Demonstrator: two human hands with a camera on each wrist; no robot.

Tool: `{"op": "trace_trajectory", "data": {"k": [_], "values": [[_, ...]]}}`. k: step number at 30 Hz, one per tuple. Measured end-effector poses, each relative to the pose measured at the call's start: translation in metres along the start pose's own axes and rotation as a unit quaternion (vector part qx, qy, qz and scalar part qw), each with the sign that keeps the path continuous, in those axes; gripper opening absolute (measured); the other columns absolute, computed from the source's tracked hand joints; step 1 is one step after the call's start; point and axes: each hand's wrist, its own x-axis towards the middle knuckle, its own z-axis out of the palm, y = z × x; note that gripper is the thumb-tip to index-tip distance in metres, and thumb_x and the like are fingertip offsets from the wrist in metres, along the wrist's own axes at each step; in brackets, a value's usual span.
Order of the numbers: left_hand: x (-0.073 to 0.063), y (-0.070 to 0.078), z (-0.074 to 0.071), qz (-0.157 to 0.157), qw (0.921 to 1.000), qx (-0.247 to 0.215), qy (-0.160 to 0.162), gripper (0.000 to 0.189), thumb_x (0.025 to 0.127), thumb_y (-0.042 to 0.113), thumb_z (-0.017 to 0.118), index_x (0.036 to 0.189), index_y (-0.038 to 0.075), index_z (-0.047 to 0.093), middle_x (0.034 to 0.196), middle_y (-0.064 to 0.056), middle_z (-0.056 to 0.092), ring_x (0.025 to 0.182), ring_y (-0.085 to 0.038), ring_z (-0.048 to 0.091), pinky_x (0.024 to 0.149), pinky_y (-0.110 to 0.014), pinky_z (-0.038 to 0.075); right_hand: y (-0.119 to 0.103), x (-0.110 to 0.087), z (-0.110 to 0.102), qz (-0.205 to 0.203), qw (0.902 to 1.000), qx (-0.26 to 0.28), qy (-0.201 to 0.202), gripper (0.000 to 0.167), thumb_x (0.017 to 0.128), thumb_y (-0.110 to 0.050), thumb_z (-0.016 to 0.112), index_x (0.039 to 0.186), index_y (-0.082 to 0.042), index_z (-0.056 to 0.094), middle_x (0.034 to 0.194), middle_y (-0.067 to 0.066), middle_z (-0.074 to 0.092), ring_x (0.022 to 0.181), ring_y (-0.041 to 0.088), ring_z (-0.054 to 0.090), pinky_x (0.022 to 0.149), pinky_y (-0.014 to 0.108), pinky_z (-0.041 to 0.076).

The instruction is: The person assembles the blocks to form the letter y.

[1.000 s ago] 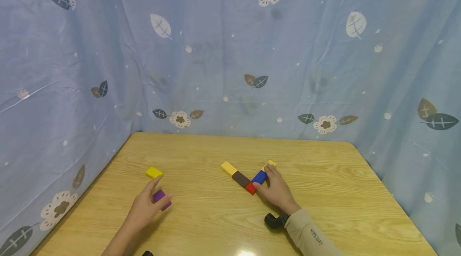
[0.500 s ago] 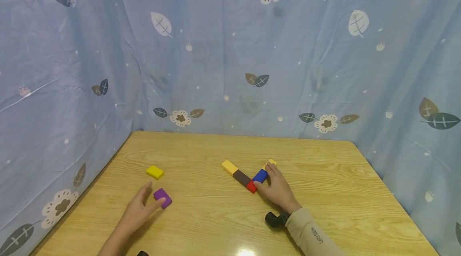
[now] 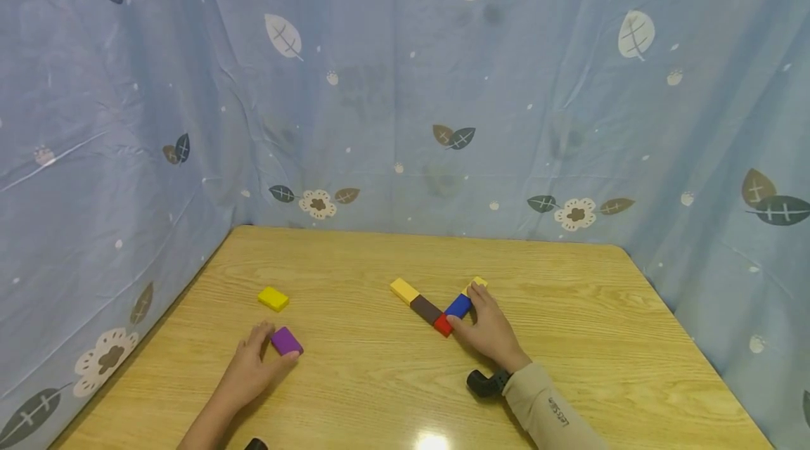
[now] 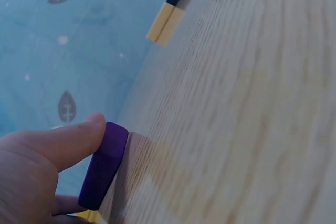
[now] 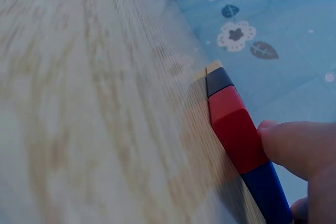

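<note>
My left hand (image 3: 249, 371) is low on the table at a purple block (image 3: 287, 341), thumb on its near side and fingers on its left. In the left wrist view the thumb presses the end of the purple block (image 4: 106, 163). To the right, a V of joined blocks has a red block (image 3: 443, 325) at its corner. My right hand (image 3: 491, 332) holds the right arm of the V. Its thumb touches the red block, its fingers reach the pale yellow block (image 3: 479, 282), and a blue block (image 3: 458, 306) lies between.
The V's left arm has a dark brown block (image 3: 426, 309) and a pale yellow end block (image 3: 403, 290). A bright yellow block (image 3: 273, 299) lies beyond my left hand. Behind the wooden table (image 3: 354, 394) hangs a blue patterned curtain (image 3: 354, 126).
My left hand has come down and back from over the purple block, and its thumb and fingers now close on the block's sides. My right hand stays at the V.
</note>
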Motion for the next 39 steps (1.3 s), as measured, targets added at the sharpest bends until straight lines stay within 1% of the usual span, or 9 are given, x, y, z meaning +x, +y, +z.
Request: {"op": "trace_trajectory", "data": {"k": [7,13,16,21,24,28,32,35,39], "values": [[-0.0011,0.0019,0.0,-0.001,1.0,-0.006,-0.006,0.083,0.086,0.045,0.066,0.14,-0.009,0.034,0.151,-0.037,0.01,0.138,-0.055,0.002,0.113,-0.065,-0.003,-0.0009,-0.0004,-0.0004,0.001,1.0,-0.001,-0.001,0.082,0.087,-0.05,0.061,0.143,0.004,0.036,0.153,0.02,0.029,0.142,0.038,0.023,0.113,0.055,0.027],[-0.0024,0.0017,0.0003,0.007,0.9999,0.003,-0.006,0.079,0.084,0.043,0.069,0.137,-0.007,0.038,0.149,-0.039,0.01,0.138,-0.056,0.003,0.112,-0.066,-0.001,-0.0009,-0.001,-0.0001,0.0,1.0,0.004,0.002,0.081,0.087,-0.049,0.062,0.142,0.004,0.037,0.152,0.02,0.03,0.142,0.038,0.023,0.113,0.055,0.027],[-0.0031,0.0011,0.0003,0.006,0.9999,0.006,-0.008,0.079,0.083,0.042,0.069,0.138,-0.006,0.038,0.149,-0.039,0.01,0.138,-0.056,0.002,0.112,-0.066,-0.001,0.0,-0.001,0.0003,-0.001,1.0,0.006,0.003,0.081,0.087,-0.049,0.062,0.142,0.005,0.037,0.152,0.02,0.03,0.142,0.039,0.023,0.113,0.055,0.027],[-0.0026,-0.0007,0.0007,-0.006,0.9999,-0.011,-0.012,0.08,0.083,0.043,0.069,0.139,-0.005,0.037,0.151,-0.037,0.008,0.139,-0.055,-0.001,0.112,-0.066,-0.003,0.0016,-0.0003,0.0015,-0.002,1.0,0.002,0.003,0.082,0.087,-0.05,0.062,0.143,0.004,0.037,0.152,0.02,0.03,0.142,0.038,0.023,0.113,0.055,0.027],[-0.0024,-0.0013,0.0005,-0.009,0.9998,-0.015,-0.01,0.08,0.083,0.043,0.069,0.139,-0.005,0.036,0.151,-0.036,0.009,0.139,-0.054,0.0,0.11,-0.068,0.0,0.0015,0.0,0.0012,-0.004,1.0,0.001,0.005,0.082,0.087,-0.05,0.062,0.142,0.005,0.037,0.152,0.02,0.03,0.142,0.038,0.023,0.113,0.054,0.027],[-0.0027,-0.001,0.0001,-0.008,0.9999,-0.013,0.001,0.083,0.084,0.043,0.069,0.141,-0.006,0.034,0.151,-0.035,0.014,0.138,-0.055,0.005,0.11,-0.069,0.004,0.0013,-0.0002,0.0008,-0.006,1.0,0.001,0.006,0.082,0.087,-0.05,0.062,0.142,0.005,0.038,0.152,0.021,0.031,0.142,0.039,0.023,0.113,0.054,0.028],[-0.0031,-0.0006,-0.0005,-0.019,0.9997,-0.006,0.01,0.087,0.084,0.045,0.068,0.143,-0.006,0.029,0.15,-0.035,0.019,0.137,-0.055,0.013,0.109,-0.069,0.012,0.0013,-0.0003,0.0006,-0.006,1.0,0.002,0.006,0.082,0.087,-0.05,0.062,0.142,0.005,0.038,0.152,0.021,0.031,0.142,0.039,0.024,0.113,0.055,0.028],[-0.0035,0.0001,-0.0014,-0.041,0.9991,-0.006,0.009,0.089,0.085,0.046,0.067,0.145,-0.005,0.025,0.149,-0.034,0.021,0.136,-0.053,0.018,0.11,-0.067,0.016,0.0014,-0.0002,0.0006,-0.006,1.0,0.003,0.006,0.081,0.087,-0.05,0.062,0.142,0.005,0.038,0.151,0.021,0.031,0.142,0.039,0.024,0.113,0.055,0.028],[-0.0039,0.0009,-0.0024,-0.062,0.9979,-0.015,0.004,0.092,0.085,0.047,0.066,0.147,-0.003,0.021,0.15,-0.033,0.02,0.138,-0.051,0.018,0.112,-0.064,0.016,0.001,-0.0003,0.0005,-0.007,1.0,0.001,0.006,0.081,0.087,-0.05,0.062,0.142,0.005,0.038,0.151,0.021,0.031,0.142,0.039,0.024,0.112,0.055,0.028]]}}
